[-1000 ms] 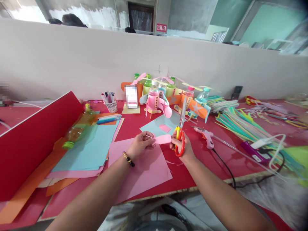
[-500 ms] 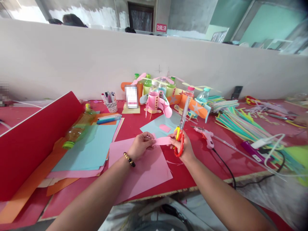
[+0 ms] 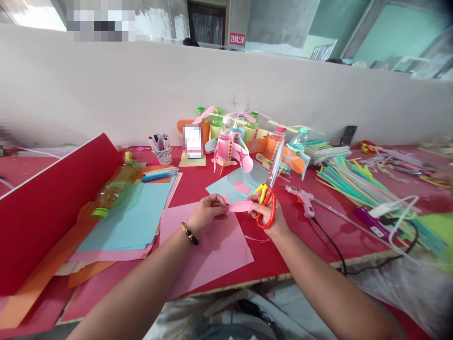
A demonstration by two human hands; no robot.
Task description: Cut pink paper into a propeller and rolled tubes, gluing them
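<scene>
Scissors in our right hand have tipped further rightward since a second ago, and the pink strip shows us a narrower side. Our left hand pinches one end of it, our right the other, near the far right corner of the pink sheet. Beyond that sheet lies blue paper; to its right, a glue gun on the bench.

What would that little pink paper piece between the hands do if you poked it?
The pink paper piece would probably bend easily, since it looks thin. It's likely very light, being just a small strip. A gentle poke might bow its middle rather than slide it away, because the left hand and right hand hold its ends.
</scene>
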